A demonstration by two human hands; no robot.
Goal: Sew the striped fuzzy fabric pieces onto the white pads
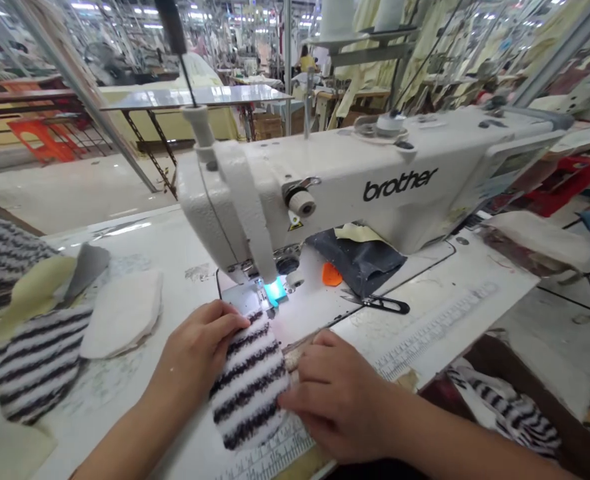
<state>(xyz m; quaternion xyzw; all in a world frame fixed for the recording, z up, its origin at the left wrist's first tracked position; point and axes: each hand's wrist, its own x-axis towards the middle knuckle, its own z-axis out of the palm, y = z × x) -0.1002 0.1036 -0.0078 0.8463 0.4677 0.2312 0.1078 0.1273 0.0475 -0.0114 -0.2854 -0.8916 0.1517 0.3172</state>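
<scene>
A black-and-white striped fabric piece (252, 380) lies in front of the lit needle area of a white sewing machine (335, 167). My left hand (199, 347) pinches its upper left edge, close to the presser foot. At its right edge, my right hand (335, 393) has its fingers curled and closed on the fabric, with a pale layer showing by the fingertips. The fabric's far end sits just short of the blue-white light (275, 291). Whether it reaches under the foot, I cannot tell.
Black thread snips (377, 302), an orange piece (332, 274) and dark cloth (357, 260) lie under the machine arm. To the left are white pads (122, 313) and striped pieces (39, 360). A box with striped fabric (512, 407) stands low at right.
</scene>
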